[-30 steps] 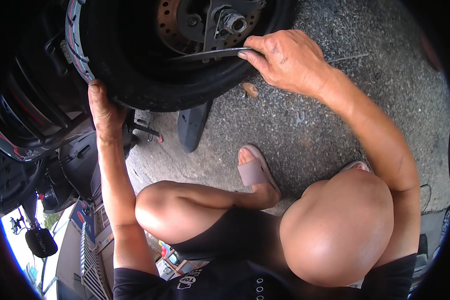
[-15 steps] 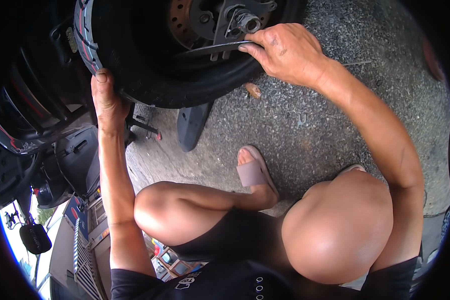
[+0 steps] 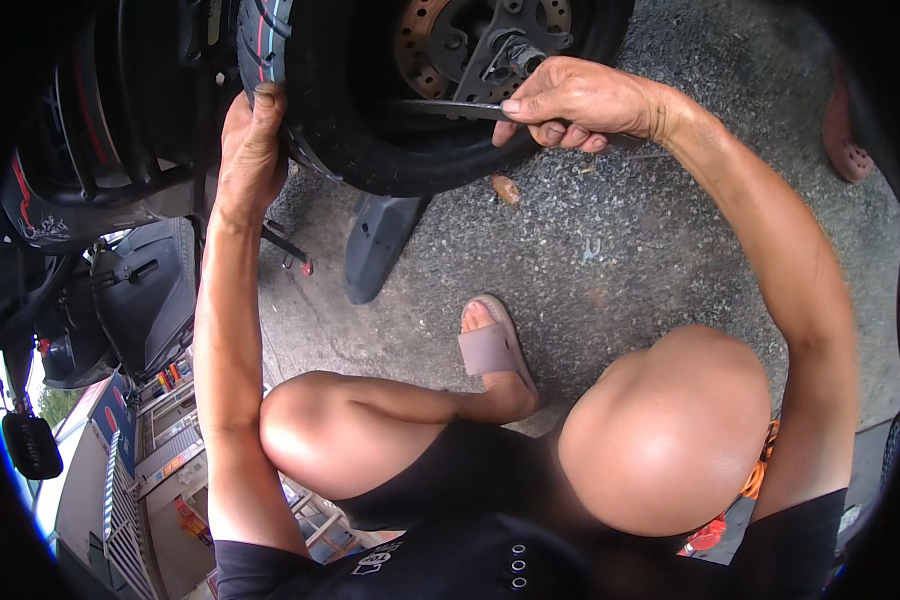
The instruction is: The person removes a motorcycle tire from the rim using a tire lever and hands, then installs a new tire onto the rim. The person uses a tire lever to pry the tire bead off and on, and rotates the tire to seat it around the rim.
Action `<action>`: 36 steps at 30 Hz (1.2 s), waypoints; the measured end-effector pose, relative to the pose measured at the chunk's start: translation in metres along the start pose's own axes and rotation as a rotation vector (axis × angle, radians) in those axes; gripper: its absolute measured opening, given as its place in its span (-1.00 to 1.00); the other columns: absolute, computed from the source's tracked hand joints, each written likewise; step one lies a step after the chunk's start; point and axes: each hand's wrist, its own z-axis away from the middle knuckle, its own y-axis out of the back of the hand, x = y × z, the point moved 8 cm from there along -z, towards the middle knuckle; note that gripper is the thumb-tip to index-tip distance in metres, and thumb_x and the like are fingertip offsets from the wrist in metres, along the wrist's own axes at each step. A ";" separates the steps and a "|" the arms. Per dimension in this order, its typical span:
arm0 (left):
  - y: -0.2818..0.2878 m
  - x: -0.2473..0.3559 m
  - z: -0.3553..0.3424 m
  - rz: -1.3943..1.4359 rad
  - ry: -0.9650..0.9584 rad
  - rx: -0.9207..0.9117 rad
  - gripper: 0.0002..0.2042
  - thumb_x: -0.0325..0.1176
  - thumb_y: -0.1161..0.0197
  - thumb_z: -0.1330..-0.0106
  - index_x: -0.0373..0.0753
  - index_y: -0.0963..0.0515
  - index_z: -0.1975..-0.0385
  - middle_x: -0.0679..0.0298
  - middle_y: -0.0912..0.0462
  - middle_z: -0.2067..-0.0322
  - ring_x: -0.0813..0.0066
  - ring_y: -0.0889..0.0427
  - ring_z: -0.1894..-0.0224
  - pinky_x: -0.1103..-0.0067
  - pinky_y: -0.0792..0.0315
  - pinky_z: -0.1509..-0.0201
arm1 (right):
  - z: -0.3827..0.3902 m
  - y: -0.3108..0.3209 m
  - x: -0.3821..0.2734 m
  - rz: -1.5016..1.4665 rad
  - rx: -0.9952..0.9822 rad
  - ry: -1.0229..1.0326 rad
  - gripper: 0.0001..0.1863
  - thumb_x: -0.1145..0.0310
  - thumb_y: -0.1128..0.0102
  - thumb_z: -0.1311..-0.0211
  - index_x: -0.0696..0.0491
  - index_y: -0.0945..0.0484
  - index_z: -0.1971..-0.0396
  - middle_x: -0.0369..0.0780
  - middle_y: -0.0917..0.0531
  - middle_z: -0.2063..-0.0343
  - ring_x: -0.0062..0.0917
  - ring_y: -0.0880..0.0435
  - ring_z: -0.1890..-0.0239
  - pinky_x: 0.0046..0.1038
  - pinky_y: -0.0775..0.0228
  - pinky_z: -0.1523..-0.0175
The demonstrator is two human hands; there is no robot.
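A black tyre [image 3: 410, 170] with red and pale stripes on its tread stands on its wheel at the top of the view. My left hand [image 3: 253, 145] grips its left side, thumb on the striped tread and the other fingers hidden behind. Pinched in my right hand [image 3: 585, 105] is a long, thin, flat metal bar [image 3: 445, 107], like a tyre lever, whose far end reaches into the dark inside of the wheel. Just above that hand are a large axle nut [image 3: 520, 55] on a metal bracket and a drilled brake disc [image 3: 420, 50].
A scooter body [image 3: 90, 190] fills the left side. Below the tyre, a dark mudguard-like piece [image 3: 380, 245] rests over the rough ground [image 3: 570, 280], near a dry leaf [image 3: 506, 190]. Another person's bare foot [image 3: 848, 140] is at the far right. Orange cord [image 3: 765, 460] lies behind my right knee.
My view has shifted, so the wheel appears further right and higher. My right hand has turned over on the bar, its fingers now curled below. The other person's foot shows more fully.
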 end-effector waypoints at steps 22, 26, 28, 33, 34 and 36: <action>-0.003 -0.006 -0.008 0.041 0.057 0.050 -0.27 0.18 -0.34 -0.38 -0.41 -0.45 -0.23 0.18 -0.63 -0.08 0.41 -0.60 -0.12 0.45 -0.50 -0.23 | 0.007 -0.125 -0.014 -0.195 0.352 -0.111 -0.56 0.20 0.00 -0.62 0.30 -0.70 0.07 -0.31 -0.58 0.61 -0.71 -0.49 0.54 -0.56 -0.43 0.34; -0.009 0.008 -0.005 -0.056 0.058 0.083 -0.21 0.27 -0.41 -0.26 -0.41 -0.49 -0.16 0.22 -0.61 0.00 0.46 -0.55 -0.06 0.49 -0.42 -0.20 | 0.010 -0.106 -0.015 -0.148 0.335 -0.116 -0.56 0.18 0.00 -0.63 0.27 -0.69 0.03 -0.34 -0.53 0.63 -0.71 -0.47 0.56 -0.55 -0.41 0.39; -0.018 0.021 0.000 -0.084 0.061 0.095 -0.16 0.33 -0.45 -0.18 -0.42 -0.52 -0.10 0.24 -0.57 0.05 0.50 -0.50 -0.02 0.52 -0.38 -0.16 | 0.011 -0.102 -0.015 -0.116 0.330 -0.114 -0.56 0.17 0.01 -0.63 0.27 -0.69 0.04 -0.34 -0.53 0.63 -0.71 -0.47 0.57 -0.55 -0.40 0.41; -0.018 0.025 -0.004 -0.055 -0.002 0.101 -0.31 0.08 -0.62 -0.08 -0.43 -0.61 0.02 0.14 -0.74 0.17 0.42 -0.72 0.12 0.51 -0.57 -0.08 | 0.011 -0.091 -0.005 -0.018 0.281 -0.126 -0.54 0.07 0.01 -0.63 0.14 -0.72 0.02 -0.36 -0.51 0.65 -0.72 -0.45 0.59 -0.54 -0.37 0.44; -0.019 0.028 -0.002 -0.058 0.013 0.092 -0.31 0.05 -0.64 -0.06 -0.44 -0.61 0.02 0.13 -0.75 0.17 0.41 -0.74 0.15 0.52 -0.60 -0.06 | 0.006 -0.088 -0.009 0.048 0.302 -0.124 -0.54 0.11 0.03 -0.63 0.17 -0.73 0.06 -0.30 -0.55 0.62 -0.62 -0.55 0.46 -0.43 -0.49 0.25; -0.021 0.031 -0.003 0.003 0.028 0.067 -0.30 0.00 -0.69 -0.01 -0.44 -0.60 0.02 0.10 -0.76 0.19 0.40 -0.78 0.19 0.52 -0.65 0.01 | 0.011 -0.088 -0.006 0.062 0.285 -0.272 -0.51 0.06 0.07 -0.64 0.14 -0.74 0.04 -0.25 -0.60 0.55 -0.58 -0.60 0.41 -0.40 -0.53 0.18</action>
